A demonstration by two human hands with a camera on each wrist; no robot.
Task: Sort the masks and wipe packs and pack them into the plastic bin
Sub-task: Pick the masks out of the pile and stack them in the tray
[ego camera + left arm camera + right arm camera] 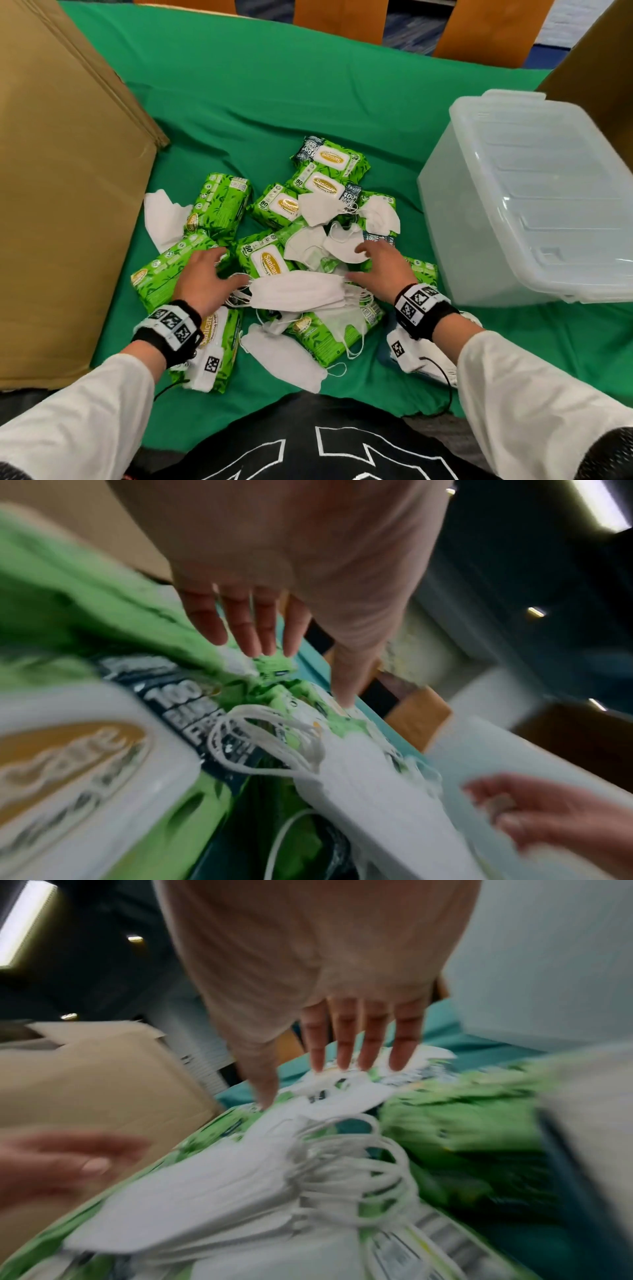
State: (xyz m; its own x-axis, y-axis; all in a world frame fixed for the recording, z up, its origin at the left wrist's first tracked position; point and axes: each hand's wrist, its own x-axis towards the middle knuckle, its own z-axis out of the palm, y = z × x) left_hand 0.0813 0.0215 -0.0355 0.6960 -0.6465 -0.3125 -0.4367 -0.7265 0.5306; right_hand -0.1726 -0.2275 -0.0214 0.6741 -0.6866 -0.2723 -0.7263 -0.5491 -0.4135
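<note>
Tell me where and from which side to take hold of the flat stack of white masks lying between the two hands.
Probably best to pinch the stack of masks at its two short ends, one hand per end. It lies flat and crosswise on the wipe packs, and the left hand and right hand already flank it, fingers straight. Grip the fabric just inside the bunched ear loops, which would slip or tangle.

A green cloth (pixel 260 102) is covering the tabletop. Orange-brown chair backs (pixel 339 17) are standing along its far edge over blue carpet (pixel 411 20), and ceiling light strips (pixel 603 504) are glowing overhead.
</note>
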